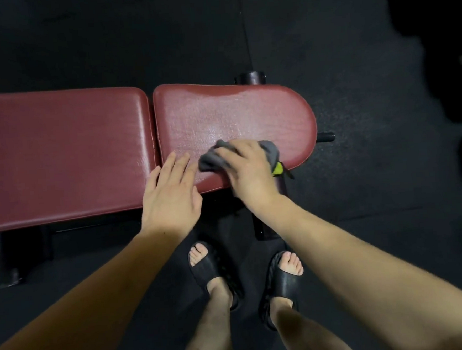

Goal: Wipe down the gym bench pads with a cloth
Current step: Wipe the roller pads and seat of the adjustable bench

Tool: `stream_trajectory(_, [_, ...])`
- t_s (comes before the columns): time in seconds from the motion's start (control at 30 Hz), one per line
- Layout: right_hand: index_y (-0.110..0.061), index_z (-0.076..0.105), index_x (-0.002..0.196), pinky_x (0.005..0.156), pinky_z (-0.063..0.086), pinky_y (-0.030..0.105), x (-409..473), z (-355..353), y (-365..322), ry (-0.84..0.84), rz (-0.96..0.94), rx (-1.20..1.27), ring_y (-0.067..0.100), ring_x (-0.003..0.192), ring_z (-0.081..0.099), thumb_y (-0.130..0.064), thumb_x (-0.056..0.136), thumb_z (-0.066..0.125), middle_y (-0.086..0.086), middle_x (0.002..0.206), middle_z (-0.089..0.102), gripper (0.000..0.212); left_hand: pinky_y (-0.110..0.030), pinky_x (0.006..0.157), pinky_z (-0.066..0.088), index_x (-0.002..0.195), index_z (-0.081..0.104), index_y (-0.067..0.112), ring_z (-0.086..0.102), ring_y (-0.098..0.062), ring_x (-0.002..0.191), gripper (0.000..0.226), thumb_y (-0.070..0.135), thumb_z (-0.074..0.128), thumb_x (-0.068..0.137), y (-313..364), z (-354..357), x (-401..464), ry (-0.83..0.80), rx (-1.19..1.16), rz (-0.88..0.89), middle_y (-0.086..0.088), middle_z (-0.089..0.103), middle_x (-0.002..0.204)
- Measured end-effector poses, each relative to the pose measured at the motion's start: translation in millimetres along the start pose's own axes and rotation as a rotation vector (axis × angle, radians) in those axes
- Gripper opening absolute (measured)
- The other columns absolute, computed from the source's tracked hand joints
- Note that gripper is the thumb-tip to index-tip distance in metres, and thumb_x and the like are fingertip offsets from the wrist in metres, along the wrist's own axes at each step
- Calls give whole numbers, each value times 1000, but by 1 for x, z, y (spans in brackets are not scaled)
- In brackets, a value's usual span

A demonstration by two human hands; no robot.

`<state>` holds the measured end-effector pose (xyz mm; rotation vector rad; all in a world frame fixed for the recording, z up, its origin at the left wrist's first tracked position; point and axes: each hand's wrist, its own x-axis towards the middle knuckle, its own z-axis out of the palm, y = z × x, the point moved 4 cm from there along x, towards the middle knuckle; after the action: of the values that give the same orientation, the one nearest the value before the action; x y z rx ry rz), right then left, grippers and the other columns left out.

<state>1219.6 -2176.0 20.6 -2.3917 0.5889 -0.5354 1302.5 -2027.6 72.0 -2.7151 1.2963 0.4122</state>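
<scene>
Standing over the bench, the person's right hand (247, 168) has its grip bunched around the grey cloth (217, 155), pressing it onto the near edge of the seat pad (233, 111) to scrub, while the left hand (168, 195) lies flat, fingers straight, bracing beside it.

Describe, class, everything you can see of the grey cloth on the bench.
The grey cloth is soft, bunched fabric, crumpled rather than folded flat. It lies on the near edge of the rounded red seat pad, under the right hand, whose fingers curl over it. Folds stick out left and right of the hand. A yellow-green bit shows at its right end. The left hand lies apart from it.
</scene>
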Motion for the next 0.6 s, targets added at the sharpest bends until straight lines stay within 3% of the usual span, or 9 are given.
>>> stream_trajectory(0.1, [-14, 75, 112, 78, 50, 40, 24, -9, 12, -70, -190, -50, 31, 92, 57, -28, 96, 59, 9, 107, 70, 27, -45, 125, 21, 153, 45, 14, 21, -19, 156, 54, 26, 46, 99, -6, 0, 1, 5, 1, 1, 0, 37, 163])
stream_trajectory(0.13, [-17, 76, 112, 78, 50, 41, 38, -15, 26, -44, -143, -92, 31, 92, 56, -30, 97, 57, 8, 106, 70, 27, -44, 125, 21, 153, 45, 14, 21, -18, 156, 54, 26, 46, 100, -7, -1, 2, 9, -4, -1, 0, 37, 163])
stream_trajectory(0.23, [-18, 76, 113, 80, 50, 47, 65, -21, 61, 92, 226, -158, 35, 93, 54, -24, 96, 62, 8, 104, 67, 23, -44, 125, 21, 152, 46, 13, 23, -19, 155, 52, 24, 47, 100, -9, -4, 5, 32, -35, -20, -1, 38, 162])
stream_trajectory(0.3, [-15, 75, 115, 82, 50, 47, 52, -10, 44, 117, 320, -104, 35, 94, 55, -16, 92, 66, 11, 104, 66, 24, -43, 125, 21, 151, 47, 14, 23, -20, 155, 52, 23, 47, 100, -12, -7, 6, 40, -57, -39, -2, 39, 162])
stream_trajectory(0.47, [-12, 71, 125, 92, 46, 41, -25, 1, -10, -124, -30, 16, 34, 104, 56, -19, 96, 56, 13, 120, 64, 33, -44, 124, 24, 151, 47, 14, 24, -21, 155, 53, 25, 47, 99, -23, -7, 6, 35, -42, -31, -3, 39, 161])
stream_trajectory(0.6, [-11, 74, 117, 79, 48, 40, 45, 12, -1, -19, 1, -34, 36, 94, 56, -25, 98, 57, 13, 107, 66, 30, -43, 125, 22, 151, 47, 14, 23, -20, 155, 54, 27, 45, 99, -31, -3, 10, 33, -11, -5, -3, 39, 162])
